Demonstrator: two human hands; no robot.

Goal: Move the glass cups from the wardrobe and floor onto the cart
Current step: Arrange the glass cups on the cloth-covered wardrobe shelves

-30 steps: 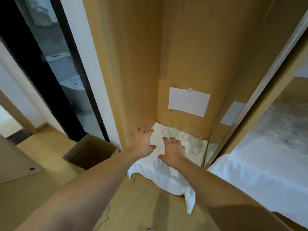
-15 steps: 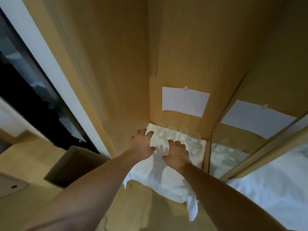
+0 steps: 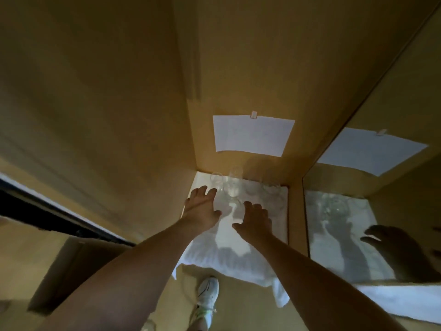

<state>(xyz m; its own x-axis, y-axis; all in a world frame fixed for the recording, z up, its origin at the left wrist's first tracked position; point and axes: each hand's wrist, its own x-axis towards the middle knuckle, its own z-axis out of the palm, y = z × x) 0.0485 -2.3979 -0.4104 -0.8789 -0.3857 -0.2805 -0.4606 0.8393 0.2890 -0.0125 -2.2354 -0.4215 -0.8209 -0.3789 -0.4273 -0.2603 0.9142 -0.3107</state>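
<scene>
Inside the wardrobe [image 3: 119, 103]: cluster of glass cups [image 3: 232, 188] along the back edge of the white cloth [image 3: 238, 254] lining the wardrobe floor, below a taped paper sheet [image 3: 253, 136]. Left hand [image 3: 202, 209] and right hand [image 3: 256, 220] over the cloth just in front of the cups, fingers spread and nearly straight, holding nothing. White shoe [image 3: 207, 295] below the cloth's front edge.

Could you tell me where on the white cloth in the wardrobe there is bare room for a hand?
The white cloth lies bare at the front, between the left hand, the right hand and its hanging edge. The back is crowded: clear glass cups line the wooden rear wall.
</scene>
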